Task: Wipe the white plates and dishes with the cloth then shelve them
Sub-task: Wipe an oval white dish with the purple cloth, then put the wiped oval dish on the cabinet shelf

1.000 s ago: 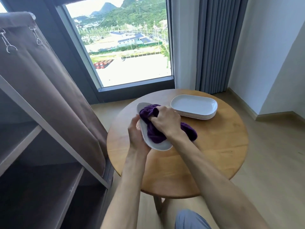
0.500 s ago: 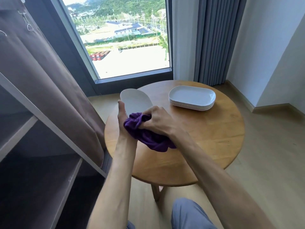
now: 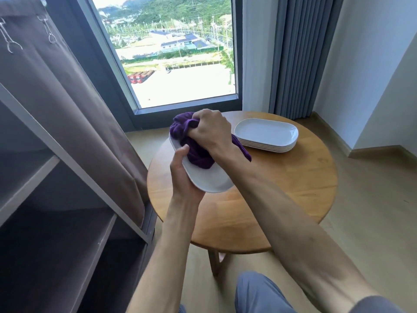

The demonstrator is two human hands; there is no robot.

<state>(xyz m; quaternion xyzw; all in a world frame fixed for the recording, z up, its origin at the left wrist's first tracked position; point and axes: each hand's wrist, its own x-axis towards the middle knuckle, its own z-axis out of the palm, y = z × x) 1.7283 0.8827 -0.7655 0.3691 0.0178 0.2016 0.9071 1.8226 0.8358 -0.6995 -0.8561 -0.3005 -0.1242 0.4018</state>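
Plate [image 3: 204,178] wiping is the step in hand: one white oval dish is held up in the air over the near-left edge of the round wooden bench [image 3: 282,190], tilted so its hollow faces the person. The left hand [image 3: 182,177] carries it from below and behind, thumb hooked over the near rim and the other fingers out of sight under the plate, so its grip is closed on the plate. The right hand [image 3: 208,132] comes in from above with the wrist bent down, fist bunched round the purple cloth [image 3: 196,152], which it presses into the upper part of the dish; a tail of cloth hangs out past the wrist on the right.

A stack of white plates [image 3: 266,135] lies on the far side of the bench, well apart from the held one and untouched by either hand. To the left stands the shelf unit [image 3: 74,168] with its brown fabric cover [image 3: 56,91] drawn aside.

By my reading the task is early, since the stack is waiting. The next move calls for running the cloth down over the bare lower half of the dish, then lifting the cloth away and swinging the plate left onto a shelf, keeping it level enough not to slip from a one-handed hold.
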